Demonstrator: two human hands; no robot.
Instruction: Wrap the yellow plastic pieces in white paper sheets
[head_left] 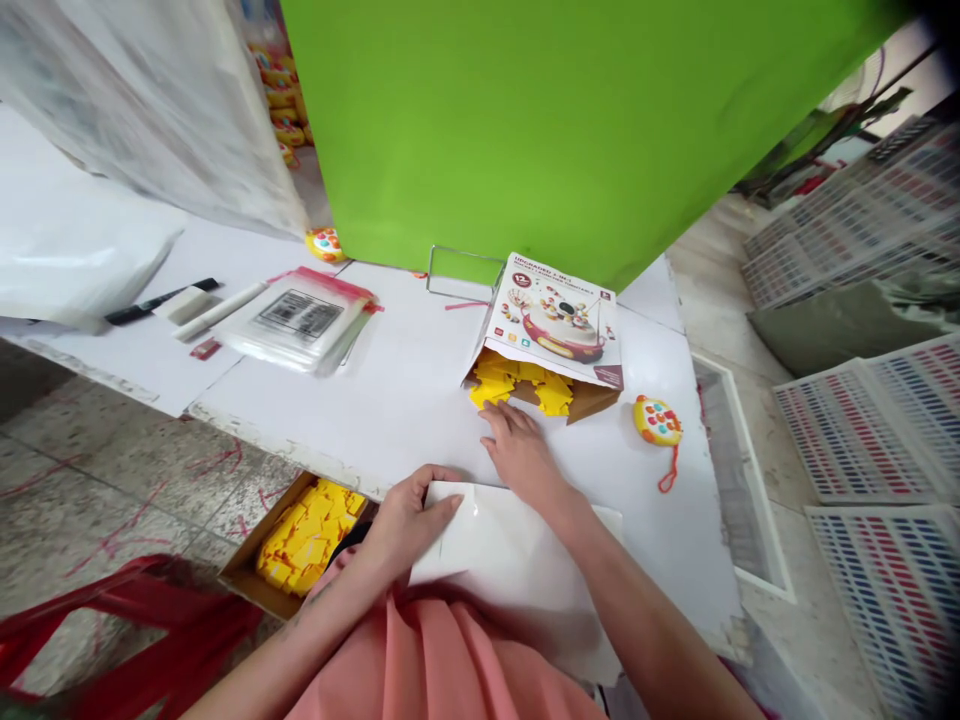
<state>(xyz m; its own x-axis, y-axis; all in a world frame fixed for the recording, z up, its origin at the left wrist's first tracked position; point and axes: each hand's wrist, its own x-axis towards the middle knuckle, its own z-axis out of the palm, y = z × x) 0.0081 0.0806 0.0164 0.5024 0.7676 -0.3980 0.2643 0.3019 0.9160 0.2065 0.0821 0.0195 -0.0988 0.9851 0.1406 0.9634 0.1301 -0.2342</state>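
My left hand (412, 520) is closed on the near-left corner of a white sheet (510, 540), with the thumb on top. The sheet hangs over the table's front edge against my clothing; whether it is paper or plastic I cannot tell. Fingers apart, my right hand (525, 455) reaches to the mouth of a printed toy box (559, 318) lying on its side. Yellow folded pieces (555, 392) spill from that mouth, and my right fingertips are at the left ones. I see nothing held in the right hand. Right of the box lies a yellow toy with coloured buttons (658, 420) and an orange cord.
A tall green panel (495, 130) stands behind the box, beside a wire frame (465, 272). Clear plastic bags (292, 320), a white roll (221, 312) and a black marker (161, 302) lie left. Below the table is a carton of yellow pieces (307, 535). Plastic crates (885, 420) stand right.
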